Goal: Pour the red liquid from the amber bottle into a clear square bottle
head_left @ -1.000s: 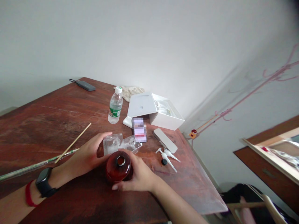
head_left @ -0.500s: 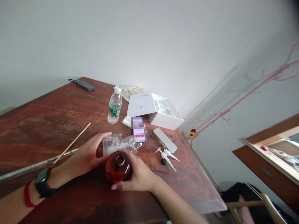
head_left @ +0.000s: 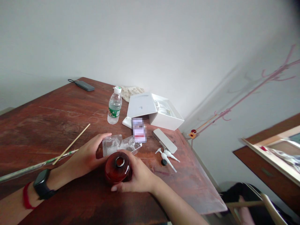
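A round amber bottle [head_left: 117, 168] with an open mouth stands on the wooden table [head_left: 58, 115]. My right hand [head_left: 138, 175] is wrapped round its right side. My left hand [head_left: 86, 157] curls round the bottle's left side, with the thumb reaching up beside a clear plastic tray [head_left: 119, 144] that lies just behind the bottle. A black watch sits on my left wrist.
White pump heads [head_left: 167, 154] and a small black cap [head_left: 164, 162] lie right of my hands. Behind are a water bottle [head_left: 114, 106], an open white box [head_left: 157, 112], a flat silver case [head_left: 165, 140] and a thin wooden stick [head_left: 71, 143]. The table edge runs along the right.
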`<action>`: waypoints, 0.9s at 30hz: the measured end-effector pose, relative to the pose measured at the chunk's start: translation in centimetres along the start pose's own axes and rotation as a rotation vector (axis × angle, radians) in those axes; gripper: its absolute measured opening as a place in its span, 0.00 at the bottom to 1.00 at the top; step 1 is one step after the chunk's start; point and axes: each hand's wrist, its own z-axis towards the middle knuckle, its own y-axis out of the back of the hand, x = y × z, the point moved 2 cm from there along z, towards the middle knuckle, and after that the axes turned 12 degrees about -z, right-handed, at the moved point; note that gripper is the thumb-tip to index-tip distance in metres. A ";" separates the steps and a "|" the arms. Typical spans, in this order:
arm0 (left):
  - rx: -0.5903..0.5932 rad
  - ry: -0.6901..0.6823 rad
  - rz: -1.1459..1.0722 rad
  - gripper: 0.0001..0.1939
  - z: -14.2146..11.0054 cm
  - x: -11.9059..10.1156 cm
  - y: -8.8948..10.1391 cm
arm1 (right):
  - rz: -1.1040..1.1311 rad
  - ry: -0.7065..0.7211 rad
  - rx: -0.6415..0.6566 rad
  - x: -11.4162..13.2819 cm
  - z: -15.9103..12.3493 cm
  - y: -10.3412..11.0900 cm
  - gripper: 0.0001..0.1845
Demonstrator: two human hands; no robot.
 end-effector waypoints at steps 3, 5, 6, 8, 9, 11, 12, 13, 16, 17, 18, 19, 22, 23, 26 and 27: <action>0.002 -0.005 0.004 0.43 0.0 0.1 0.0 | 0.003 -0.011 0.001 0.0 0.0 0.0 0.57; 0.006 -0.009 0.006 0.43 0.0 0.3 0.0 | 0.005 -0.009 -0.005 0.0 0.0 0.0 0.56; 0.006 -0.008 0.007 0.43 0.0 0.3 0.0 | 0.005 -0.007 -0.005 0.1 0.0 0.0 0.56; 0.008 0.001 0.009 0.44 0.0 0.4 0.0 | 0.004 -0.007 -0.007 0.1 0.0 0.0 0.56; 0.009 0.008 0.008 0.45 0.0 0.4 0.0 | 0.003 -0.009 -0.009 0.1 0.0 0.0 0.56; 0.012 0.023 0.003 0.46 0.0 0.4 -0.1 | 0.004 -0.012 -0.011 0.1 0.0 0.0 0.55; 0.012 0.027 0.000 0.46 0.0 0.4 -0.1 | 0.006 -0.013 -0.015 0.1 0.0 0.0 0.54; 0.012 0.029 -0.003 0.46 -0.1 0.5 -0.1 | 0.007 -0.012 -0.020 0.1 0.0 0.0 0.53; 0.004 0.013 -0.005 0.46 -0.2 1.0 -0.1 | 0.006 -0.006 -0.035 0.1 0.1 -0.1 0.52; 0.002 0.004 -0.003 0.46 -0.2 1.2 -0.1 | 0.002 -0.002 -0.041 0.0 0.0 -0.1 0.52; 0.001 -0.003 -0.001 0.47 -0.3 1.5 -0.1 | -0.002 -0.002 -0.051 0.0 0.0 -0.2 0.53; 0.000 -0.009 0.001 0.47 -0.3 1.7 -0.2 | -0.005 -0.005 -0.065 -0.1 0.0 -0.3 0.53; -0.004 -0.016 0.002 0.48 -0.3 2.1 -0.2 | -0.018 -0.024 -0.123 -0.4 -0.3 -0.5 0.54; -0.006 -0.018 0.000 0.48 -0.3 2.1 -0.1 | -0.024 -0.029 -0.141 -0.4 -0.3 -0.6 0.54; -0.003 -0.019 -0.011 0.46 -0.3 1.8 -0.1 | -0.025 -0.033 -0.211 -0.6 -0.5 -0.4 0.51; 0.003 -0.014 -0.015 0.45 -0.2 1.7 -0.1 | -0.014 -0.024 -0.249 -0.6 -0.6 -0.2 0.50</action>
